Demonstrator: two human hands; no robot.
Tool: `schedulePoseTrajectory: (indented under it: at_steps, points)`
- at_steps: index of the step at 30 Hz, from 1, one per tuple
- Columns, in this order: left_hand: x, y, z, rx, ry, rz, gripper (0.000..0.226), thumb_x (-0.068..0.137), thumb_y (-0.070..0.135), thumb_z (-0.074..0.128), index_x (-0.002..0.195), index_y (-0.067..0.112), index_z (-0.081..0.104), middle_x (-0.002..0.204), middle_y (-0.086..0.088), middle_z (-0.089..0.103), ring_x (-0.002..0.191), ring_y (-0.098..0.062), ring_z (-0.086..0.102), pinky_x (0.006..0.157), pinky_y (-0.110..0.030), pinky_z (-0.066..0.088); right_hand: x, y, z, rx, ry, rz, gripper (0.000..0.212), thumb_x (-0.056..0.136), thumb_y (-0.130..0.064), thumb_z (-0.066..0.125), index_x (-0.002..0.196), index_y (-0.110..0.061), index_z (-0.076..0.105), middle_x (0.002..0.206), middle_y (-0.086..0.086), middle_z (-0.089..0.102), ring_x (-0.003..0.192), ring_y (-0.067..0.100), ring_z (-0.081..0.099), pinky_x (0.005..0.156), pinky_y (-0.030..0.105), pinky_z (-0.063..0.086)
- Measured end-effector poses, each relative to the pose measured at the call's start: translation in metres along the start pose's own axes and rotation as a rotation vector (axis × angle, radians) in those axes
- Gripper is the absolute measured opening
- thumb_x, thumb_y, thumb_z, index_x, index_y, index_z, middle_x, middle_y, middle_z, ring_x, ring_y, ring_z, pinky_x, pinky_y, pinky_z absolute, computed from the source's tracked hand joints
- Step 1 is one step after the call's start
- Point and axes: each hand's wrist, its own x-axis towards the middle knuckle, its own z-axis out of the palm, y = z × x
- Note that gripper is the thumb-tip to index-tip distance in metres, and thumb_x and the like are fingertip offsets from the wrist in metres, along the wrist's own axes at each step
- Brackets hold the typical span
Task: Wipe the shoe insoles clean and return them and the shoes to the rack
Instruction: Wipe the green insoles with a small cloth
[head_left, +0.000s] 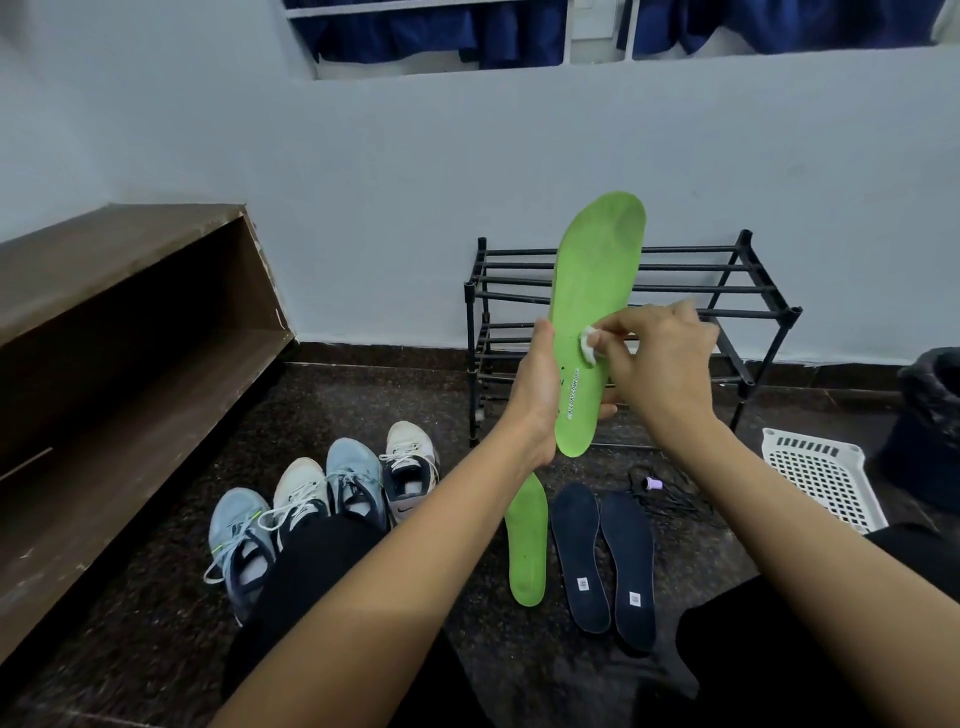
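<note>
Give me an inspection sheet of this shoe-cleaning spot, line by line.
Surface: dark speckled stone floor.
Job's things: bright green foam insole held upright; second green insole and two dark navy insoles flat on the floor; four lace-up sneakers in a row at left; black metal rack by the pale wall.
Clutter: white perforated plastic basket, dark lined bin at right.
Hands: left hand grips the held insole's lower part; right hand pinches a small white wad against it.
Cables: thin black cord with purple cap, loose by the rack.
Surroundings: brown wooden shelf unit at left, blue curtains above the wall.
</note>
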Motion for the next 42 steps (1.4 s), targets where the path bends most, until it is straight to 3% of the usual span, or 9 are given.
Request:
schedulePoseTrajectory:
  at_steps: [3,8,15,18,24,30,35,39,42]
  points:
    - [0.002,0.001,-0.007,-0.039,0.002,-0.005,0.067,0.101,0.058,0.019,0.106,0.012,0.068,0.087,-0.01,0.073,0.076,-0.021,0.069,0.068,-0.031,0.055,-0.01,-0.012,0.005,0.042,-0.044,-0.059,0.007,0.081,-0.026,0.071,0.083,-0.021,0.074,0.082,0.0,0.07,0.089,0.027,0.048,0.071,0.034,0.019]
    - [0.005,0.011,-0.02,-0.143,0.059,-0.013,0.063,0.097,0.061,0.028,0.083,0.012,0.066,0.073,-0.006,0.067,0.064,-0.02,0.064,0.059,-0.028,0.05,-0.038,-0.032,0.015,0.098,-0.103,-0.214,0.004,0.073,-0.016,0.074,0.077,-0.018,0.074,0.073,0.0,0.067,0.078,0.028,0.05,0.068,0.034,0.024]
    - [0.002,0.011,-0.02,-0.156,0.073,-0.019,0.064,0.098,0.061,0.025,0.084,0.012,0.064,0.072,-0.007,0.065,0.06,-0.019,0.063,0.055,-0.025,0.05,-0.033,-0.024,0.018,-0.096,-0.055,-0.227,0.015,0.079,-0.036,0.061,0.079,-0.026,0.073,0.068,-0.005,0.068,0.072,0.025,0.051,0.064,0.034,0.017]
    - [-0.002,0.006,-0.014,-0.126,0.039,-0.004,0.062,0.1,0.056,0.025,0.088,0.013,0.068,0.074,-0.007,0.069,0.066,-0.02,0.066,0.062,-0.028,0.05,-0.021,-0.017,0.016,-0.112,0.029,-0.125,0.015,0.082,-0.033,0.062,0.082,-0.023,0.073,0.067,-0.002,0.068,0.074,0.027,0.051,0.065,0.034,0.015]
    - [-0.01,-0.006,-0.001,-0.094,-0.058,-0.04,0.05,0.102,0.044,0.027,0.087,0.016,0.065,0.068,-0.002,0.068,0.056,-0.014,0.063,0.052,-0.02,0.049,-0.003,-0.006,0.012,-0.005,0.003,0.033,0.013,0.087,-0.03,0.063,0.091,-0.022,0.073,0.083,0.002,0.07,0.089,0.029,0.05,0.069,0.032,0.016]
    - [-0.01,0.005,-0.016,-0.082,0.014,-0.063,0.047,0.096,0.034,0.028,0.072,0.012,0.062,0.057,-0.004,0.061,0.05,-0.017,0.057,0.049,-0.02,0.043,-0.021,-0.016,0.017,0.103,-0.124,-0.059,0.01,0.082,-0.026,0.069,0.09,-0.023,0.074,0.081,0.002,0.07,0.086,0.028,0.05,0.077,0.038,0.03]
    - [-0.007,0.015,-0.022,-0.17,0.055,-0.065,0.059,0.097,0.04,0.027,0.061,0.009,0.062,0.057,-0.008,0.061,0.05,-0.02,0.058,0.049,-0.02,0.045,-0.046,-0.029,0.015,0.15,-0.198,-0.179,0.009,0.079,-0.025,0.073,0.087,-0.024,0.074,0.075,-0.001,0.068,0.083,0.022,0.047,0.072,0.033,0.024]
    - [-0.008,0.011,-0.021,-0.154,0.082,-0.102,0.064,0.096,0.058,0.027,0.083,0.009,0.064,0.079,-0.011,0.063,0.069,-0.023,0.06,0.063,-0.03,0.047,-0.047,-0.025,0.015,0.051,-0.139,-0.238,0.007,0.074,-0.028,0.077,0.081,-0.028,0.074,0.068,-0.005,0.066,0.076,0.023,0.05,0.069,0.033,0.024]
    - [-0.008,0.005,-0.016,-0.119,0.069,-0.119,0.065,0.097,0.059,0.027,0.088,0.011,0.068,0.081,-0.009,0.068,0.07,-0.022,0.064,0.064,-0.03,0.049,-0.039,-0.019,0.013,-0.028,-0.086,-0.206,0.007,0.075,-0.032,0.076,0.081,-0.029,0.074,0.07,-0.005,0.069,0.076,0.025,0.051,0.068,0.034,0.024]
